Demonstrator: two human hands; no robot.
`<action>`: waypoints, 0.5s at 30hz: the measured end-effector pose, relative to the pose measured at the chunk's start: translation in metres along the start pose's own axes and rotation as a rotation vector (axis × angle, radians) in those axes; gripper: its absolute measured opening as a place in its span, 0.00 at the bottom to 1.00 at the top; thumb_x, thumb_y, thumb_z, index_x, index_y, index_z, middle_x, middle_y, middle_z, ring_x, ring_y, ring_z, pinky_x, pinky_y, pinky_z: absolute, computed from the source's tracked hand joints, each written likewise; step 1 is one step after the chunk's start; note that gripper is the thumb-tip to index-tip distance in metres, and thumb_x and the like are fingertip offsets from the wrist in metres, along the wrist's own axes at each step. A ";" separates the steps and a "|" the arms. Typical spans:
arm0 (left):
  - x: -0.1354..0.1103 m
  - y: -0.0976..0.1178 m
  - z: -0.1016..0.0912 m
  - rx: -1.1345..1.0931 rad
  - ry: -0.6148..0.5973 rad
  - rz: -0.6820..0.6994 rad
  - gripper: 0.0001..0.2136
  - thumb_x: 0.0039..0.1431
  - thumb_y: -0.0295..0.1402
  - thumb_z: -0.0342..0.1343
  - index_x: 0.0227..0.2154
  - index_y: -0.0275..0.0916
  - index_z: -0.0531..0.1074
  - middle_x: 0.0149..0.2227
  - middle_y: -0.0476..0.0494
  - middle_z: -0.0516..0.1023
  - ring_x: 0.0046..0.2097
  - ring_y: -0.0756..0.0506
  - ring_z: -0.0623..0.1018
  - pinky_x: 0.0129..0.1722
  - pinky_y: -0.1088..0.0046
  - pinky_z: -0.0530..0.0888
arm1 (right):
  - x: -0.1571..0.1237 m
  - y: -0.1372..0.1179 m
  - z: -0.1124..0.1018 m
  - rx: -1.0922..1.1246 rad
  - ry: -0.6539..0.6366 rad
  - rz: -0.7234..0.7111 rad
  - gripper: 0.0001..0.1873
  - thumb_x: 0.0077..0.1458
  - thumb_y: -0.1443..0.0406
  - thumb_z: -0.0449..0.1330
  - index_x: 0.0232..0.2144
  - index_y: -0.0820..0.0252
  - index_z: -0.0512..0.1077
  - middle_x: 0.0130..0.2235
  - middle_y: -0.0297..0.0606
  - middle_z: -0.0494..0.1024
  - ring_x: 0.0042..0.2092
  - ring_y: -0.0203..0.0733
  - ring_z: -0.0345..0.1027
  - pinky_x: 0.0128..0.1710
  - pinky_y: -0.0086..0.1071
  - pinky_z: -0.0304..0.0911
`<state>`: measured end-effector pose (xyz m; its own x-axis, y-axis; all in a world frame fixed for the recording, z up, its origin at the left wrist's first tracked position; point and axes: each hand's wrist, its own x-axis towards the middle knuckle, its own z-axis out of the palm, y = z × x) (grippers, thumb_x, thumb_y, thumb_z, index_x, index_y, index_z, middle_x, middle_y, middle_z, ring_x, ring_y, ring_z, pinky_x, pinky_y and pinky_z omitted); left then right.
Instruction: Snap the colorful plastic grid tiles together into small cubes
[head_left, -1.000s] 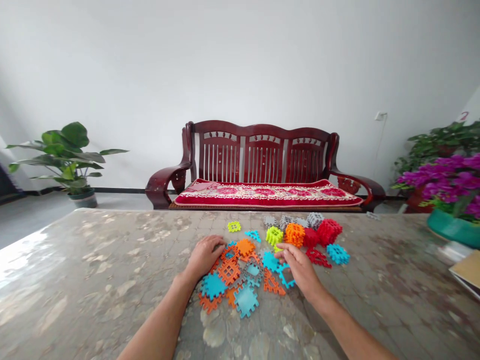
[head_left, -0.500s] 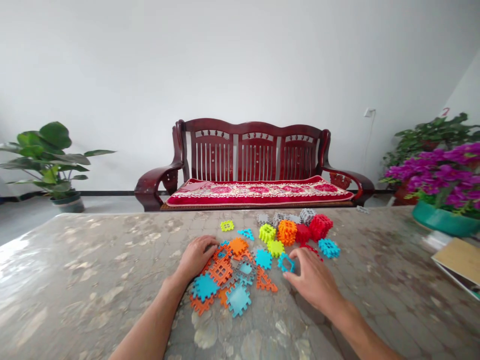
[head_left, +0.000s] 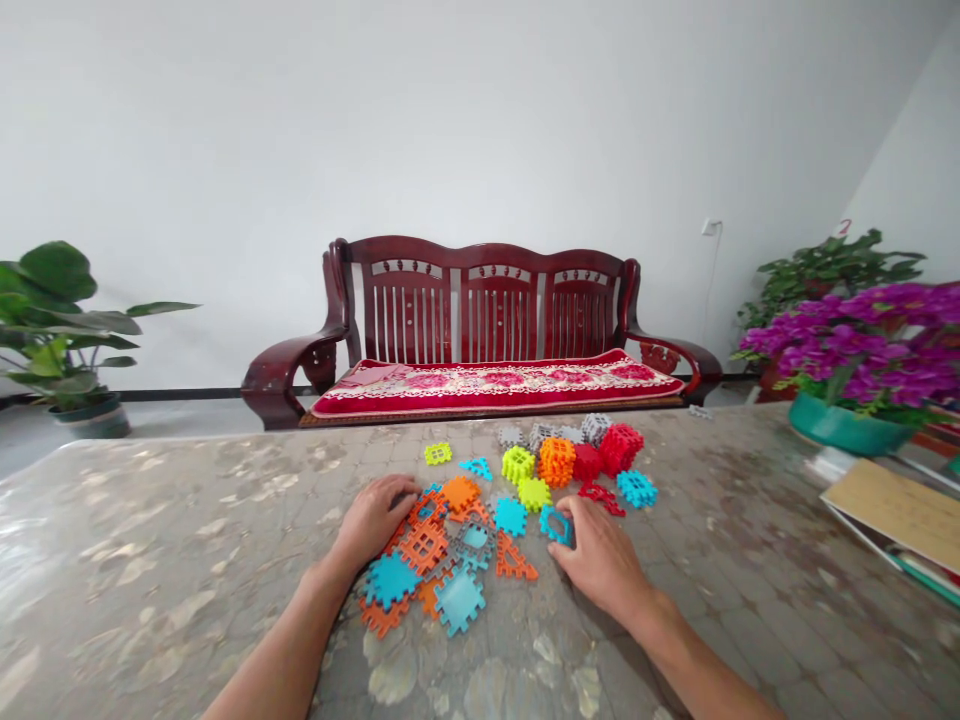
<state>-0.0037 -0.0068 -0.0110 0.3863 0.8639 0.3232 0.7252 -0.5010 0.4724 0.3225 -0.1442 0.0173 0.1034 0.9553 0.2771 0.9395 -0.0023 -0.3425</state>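
My right hand [head_left: 604, 558] has its thumb and fingers about a blue open-framed interlocking tile [head_left: 556, 525], pinching it at the table. On the other side, my left hand [head_left: 373, 520] rests beside a loose pile of tiles, its thumb apart from the fingers and nothing seen in its grasp. The pile holds an orange window tile [head_left: 424, 545], a solid blue tile [head_left: 391, 579], a light blue tile [head_left: 460, 600] and a grey frame tile [head_left: 475, 540]. An orange triangular tile [head_left: 514, 558] and a flat blue tile [head_left: 511, 516] lie between my hands.
Sorted stacks stand farther back: yellow-green [head_left: 517, 464], orange [head_left: 557, 462], red [head_left: 621, 450] and grey [head_left: 597, 429]. A blue stack [head_left: 637, 489] sits right of them. A flower pot [head_left: 847, 427] and a box [head_left: 892, 510] occupy the table's right side. Beyond is a wooden bench [head_left: 502, 310].
The view has turned slightly right. My right hand has shifted a little left around the blue frame tile, uncovering more of a red tile behind it. My left hand stays by the pile.
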 end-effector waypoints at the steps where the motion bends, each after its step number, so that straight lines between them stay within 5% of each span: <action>1: 0.000 0.000 0.000 0.001 -0.001 0.002 0.13 0.58 0.38 0.49 0.37 0.44 0.78 0.46 0.45 0.80 0.49 0.43 0.76 0.54 0.65 0.69 | 0.000 0.001 0.000 0.010 -0.003 0.000 0.17 0.48 0.67 0.60 0.43 0.59 0.69 0.45 0.42 0.76 0.49 0.47 0.67 0.49 0.35 0.59; 15: 0.001 -0.006 0.002 -0.006 0.008 0.001 0.13 0.57 0.39 0.50 0.38 0.45 0.78 0.47 0.46 0.80 0.49 0.43 0.77 0.54 0.65 0.69 | 0.000 -0.003 -0.009 -0.021 -0.113 -0.064 0.21 0.50 0.69 0.58 0.49 0.57 0.68 0.50 0.40 0.75 0.51 0.47 0.66 0.50 0.35 0.58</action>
<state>-0.0065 -0.0024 -0.0155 0.3823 0.8632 0.3299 0.7213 -0.5019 0.4774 0.3226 -0.1466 0.0260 0.0070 0.9808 0.1947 0.9499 0.0543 -0.3078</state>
